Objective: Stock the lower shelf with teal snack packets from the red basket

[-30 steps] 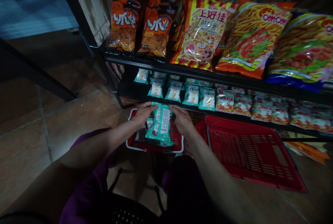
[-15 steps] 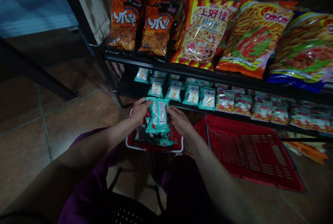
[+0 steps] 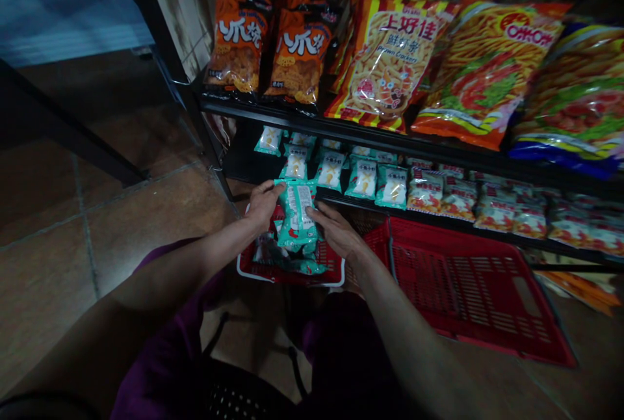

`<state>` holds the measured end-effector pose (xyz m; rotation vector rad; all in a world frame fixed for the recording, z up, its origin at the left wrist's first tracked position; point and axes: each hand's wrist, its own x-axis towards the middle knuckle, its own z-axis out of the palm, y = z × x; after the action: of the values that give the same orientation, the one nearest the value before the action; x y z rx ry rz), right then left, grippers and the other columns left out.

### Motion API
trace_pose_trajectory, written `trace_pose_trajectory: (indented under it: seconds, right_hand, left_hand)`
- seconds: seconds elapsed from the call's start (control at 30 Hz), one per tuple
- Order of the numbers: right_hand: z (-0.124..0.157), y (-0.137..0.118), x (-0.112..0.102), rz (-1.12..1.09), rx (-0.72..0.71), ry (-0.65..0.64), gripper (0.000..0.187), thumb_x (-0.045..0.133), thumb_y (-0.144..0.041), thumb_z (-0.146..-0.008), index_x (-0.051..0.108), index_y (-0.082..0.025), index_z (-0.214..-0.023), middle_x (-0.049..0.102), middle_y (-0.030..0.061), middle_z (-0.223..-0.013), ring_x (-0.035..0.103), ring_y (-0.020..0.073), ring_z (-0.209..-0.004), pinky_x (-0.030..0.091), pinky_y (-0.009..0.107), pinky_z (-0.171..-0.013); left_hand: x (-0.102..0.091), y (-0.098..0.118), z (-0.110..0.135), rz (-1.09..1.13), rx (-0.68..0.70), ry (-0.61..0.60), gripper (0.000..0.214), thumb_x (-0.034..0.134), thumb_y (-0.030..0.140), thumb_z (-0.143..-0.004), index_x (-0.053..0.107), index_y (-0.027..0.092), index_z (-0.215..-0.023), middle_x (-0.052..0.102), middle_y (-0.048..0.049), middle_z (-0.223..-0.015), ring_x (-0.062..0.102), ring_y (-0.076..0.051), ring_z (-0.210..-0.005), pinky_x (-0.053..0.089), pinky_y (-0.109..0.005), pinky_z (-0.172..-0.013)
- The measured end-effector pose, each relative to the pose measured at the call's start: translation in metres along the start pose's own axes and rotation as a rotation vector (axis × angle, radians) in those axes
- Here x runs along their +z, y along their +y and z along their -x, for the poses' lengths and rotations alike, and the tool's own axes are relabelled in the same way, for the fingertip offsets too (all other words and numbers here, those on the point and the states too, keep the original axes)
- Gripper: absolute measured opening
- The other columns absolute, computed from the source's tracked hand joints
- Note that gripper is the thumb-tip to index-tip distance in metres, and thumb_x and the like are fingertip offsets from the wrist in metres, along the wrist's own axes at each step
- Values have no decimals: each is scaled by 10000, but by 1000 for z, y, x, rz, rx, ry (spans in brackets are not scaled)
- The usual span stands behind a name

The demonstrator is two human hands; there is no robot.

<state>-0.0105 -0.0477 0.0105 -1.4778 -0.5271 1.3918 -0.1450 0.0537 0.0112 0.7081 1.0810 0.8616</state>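
A teal snack bag (image 3: 298, 215), its printed back turned up, is held above a red shopping basket (image 3: 336, 268). My left hand (image 3: 263, 204) pinches the bag's upper left corner. On the other side, my right hand (image 3: 334, 226) grips the bag's right edge, thumb on its face. More teal bags (image 3: 307, 266) lie inside the basket underneath. Just beyond, a row of similar teal-and-white bags (image 3: 331, 170) stands on the lower shelf.
Small red-and-white snack bags (image 3: 424, 190) continue the lower row rightward. Larger orange bags (image 3: 238, 49) and prawn cracker bags (image 3: 390, 56) fill the upper shelf (image 3: 292, 122). A second red basket (image 3: 468, 283) lies at right on the tiled floor. A black shelf post (image 3: 168, 49) rises at left.
My right thumb has moved onto the face of the teal bag. The shelves have shifted slightly right in view; both hands stay above the basket.
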Motion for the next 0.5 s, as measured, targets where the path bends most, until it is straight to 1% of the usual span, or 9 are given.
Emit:
trace_pose_trajectory:
  seconds: [0.07,0.13,0.3,0.43,0.5]
  right_hand:
    - [0,0,0,-11,6,38,502,762,-401,-661,621,-240,-1116,666,29,-1140,608,198,-1072,486,326,-926]
    - [0,-1,0,-22,12,67,508,764,-390,-661,619,-233,-1121,684,35,-1099,619,199,-1050,498,329,-906]
    - [1,-3,0,-25,2,52,500,756,-398,-664,631,-232,-1119,701,41,-1047,650,200,-971,507,344,-894]
    - [0,0,-3,20,-34,106,488,759,-412,-652,643,-226,-1088,706,41,-1030,656,201,-950,523,348,-867]
    - [-1,1,-4,50,-81,140,484,761,-415,-646,647,-221,-1074,714,42,-995,663,210,-928,540,357,-830]
  left_hand:
    - [1,4,2,-18,-38,33,260,730,322,-576,588,179,-741,610,33,-667,535,-95,-588,408,-209,-566]
    - [3,7,4,-20,-82,40,255,714,305,-600,604,180,-795,629,21,-701,550,-103,-614,413,-209,-571]
    - [5,8,8,-18,-125,-70,234,683,314,-635,638,170,-814,668,-26,-816,586,-135,-695,448,-237,-615]
    - [4,8,11,-61,-164,-130,242,668,338,-654,660,176,-834,681,-40,-868,602,-152,-736,453,-260,-656]
    - [3,7,12,-100,-197,-154,274,662,359,-662,668,176,-866,685,-47,-883,602,-156,-735,447,-264,-656]
